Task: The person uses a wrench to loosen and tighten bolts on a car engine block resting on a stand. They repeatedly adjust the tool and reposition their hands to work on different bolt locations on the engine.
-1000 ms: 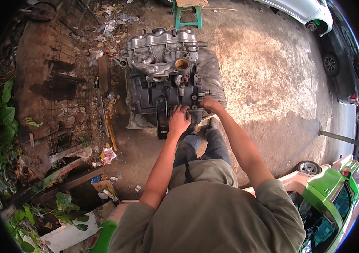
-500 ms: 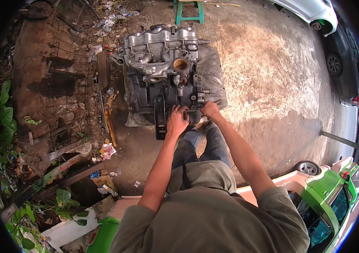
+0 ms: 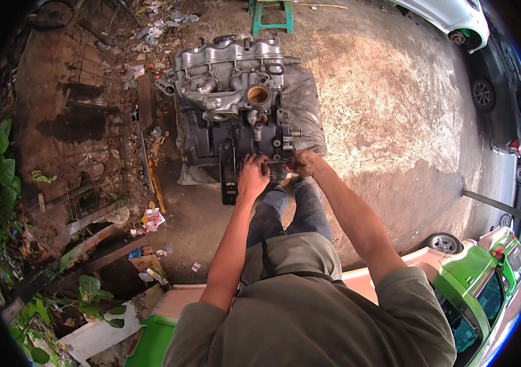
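A car engine (image 3: 217, 101) of grey metal sits in front of me on a grey plastic-like sheet (image 3: 306, 104). My left hand (image 3: 253, 176) is at its near edge, fingers curled, right beside a black slotted bracket (image 3: 228, 174). A little to the right, my right hand (image 3: 303, 163) is closed with its fingers pinched together at the engine's near right corner. A thin, light edge shows between the two hands, but it is too small to name. What the fingers hold is hidden.
A green stool (image 3: 272, 17) stands beyond the engine. Litter and a yellowish stick (image 3: 157, 186) lie to the left, near a rusty wire mesh (image 3: 86, 153). Parked at the right are a dark car (image 3: 497, 101) and a green vehicle (image 3: 469, 269).
My right hand has turned and shifted slightly left, its knuckles now lower. The left hand stays by the bracket. The whole view has shifted a little.
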Tool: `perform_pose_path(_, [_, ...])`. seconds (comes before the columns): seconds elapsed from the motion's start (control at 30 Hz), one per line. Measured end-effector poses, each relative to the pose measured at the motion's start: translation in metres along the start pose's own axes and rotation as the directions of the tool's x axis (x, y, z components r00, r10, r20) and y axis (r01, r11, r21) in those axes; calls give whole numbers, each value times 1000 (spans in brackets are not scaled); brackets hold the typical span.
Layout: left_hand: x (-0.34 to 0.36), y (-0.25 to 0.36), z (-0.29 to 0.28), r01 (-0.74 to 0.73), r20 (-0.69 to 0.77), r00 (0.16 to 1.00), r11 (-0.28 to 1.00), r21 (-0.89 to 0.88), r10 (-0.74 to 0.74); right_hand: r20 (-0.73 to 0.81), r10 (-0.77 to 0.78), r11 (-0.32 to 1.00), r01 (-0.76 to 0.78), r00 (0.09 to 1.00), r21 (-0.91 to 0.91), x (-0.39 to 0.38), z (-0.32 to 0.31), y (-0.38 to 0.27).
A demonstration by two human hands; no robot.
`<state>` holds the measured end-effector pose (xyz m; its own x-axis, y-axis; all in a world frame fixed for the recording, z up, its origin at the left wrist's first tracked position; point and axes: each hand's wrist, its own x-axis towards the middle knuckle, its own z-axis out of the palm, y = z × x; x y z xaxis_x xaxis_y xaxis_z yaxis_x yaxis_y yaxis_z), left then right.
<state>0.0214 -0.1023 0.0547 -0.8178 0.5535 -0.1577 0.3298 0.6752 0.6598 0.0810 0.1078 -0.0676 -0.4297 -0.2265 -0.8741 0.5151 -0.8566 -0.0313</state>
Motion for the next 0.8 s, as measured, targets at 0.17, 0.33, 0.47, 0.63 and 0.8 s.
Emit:
perform_pose_path(0.17, [-1, 1, 1, 7, -1, 1000, 1000, -19, -7, 327, -338, 827, 444, 883, -344, 19, -25, 14])
perform_pose_path(0.33, [-1, 1, -1, -23, -26, 999, 999, -30, 22, 608, -426, -460, 419, 670, -783, 5, -28, 17])
perform_pose_path(0.47, [0, 2, -2, -26, -30, 999, 999, -19, 25, 498, -513, 508, 715, 699, -481, -7, -8, 33])
perform_pose_path(0.63, [-4, 3, -1, 7, 2, 1000, 999, -48, -7, 479, -473, 24, 554, 740, -832, -30, 0, 28])
perform_pose_path(0.8, [0, 3, 0, -54, -77, 996, 998, -40, 50, 268, -440, 498, 481, 857, -721, -34, 10, 30])
